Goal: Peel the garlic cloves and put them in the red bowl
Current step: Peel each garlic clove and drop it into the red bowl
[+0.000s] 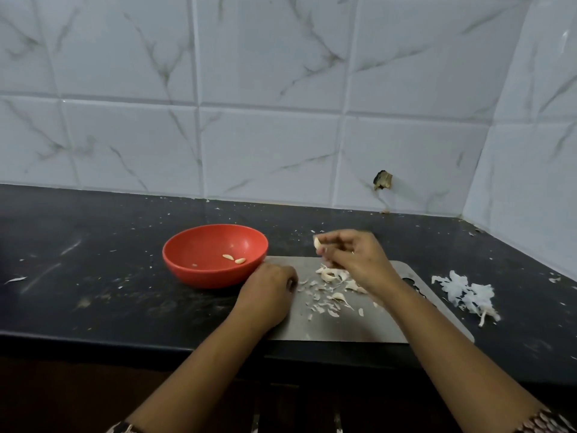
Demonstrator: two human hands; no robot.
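A red bowl [187,257] stands on the black counter and holds two peeled cloves [234,259]. To its right lies a steel cutting board [343,326] strewn with garlic cloves and skins [331,281]. My right hand [352,254] hovers above the board's far edge and pinches a garlic clove [317,243] at its fingertips. My left hand [268,292] rests on the board's left edge next to the bowl, fingers curled under; I see nothing in it.
A heap of white papery garlic skin [465,292] lies on the counter right of the board. Skin flakes dot the black counter [93,276]. Tiled walls rise behind and at the right corner. The counter's front edge runs just below the board.
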